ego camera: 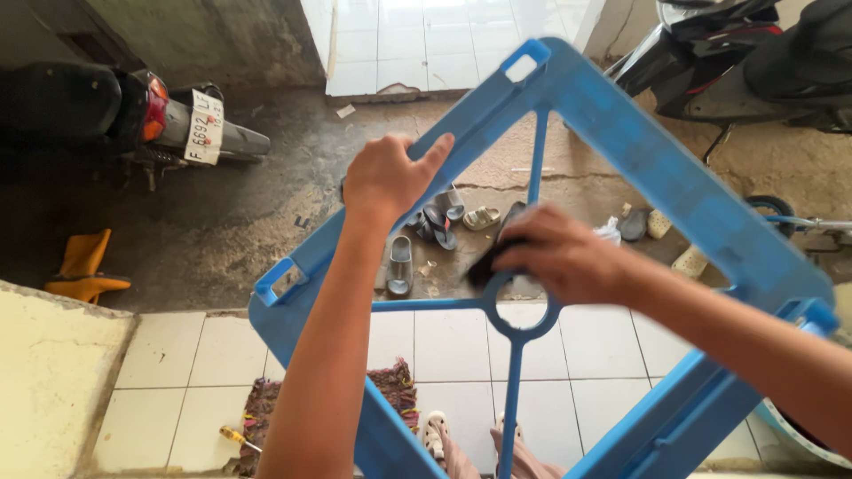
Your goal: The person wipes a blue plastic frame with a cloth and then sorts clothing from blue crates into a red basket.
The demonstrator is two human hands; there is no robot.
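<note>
Between both hands, left hand grips blue frame edge.

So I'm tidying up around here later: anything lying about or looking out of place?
Yes. A yellow-handled screwdriver lies loose on the white tiles beside the mat. Sandals sit scattered, unpaired, on the concrete beyond the blue frame held by the left hand.

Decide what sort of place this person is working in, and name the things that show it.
Probably a house's front porch beside a parking yard: parked motorbikes on bare concrete, sandals left at the step, and a white tiled floor with a doormat.
</note>
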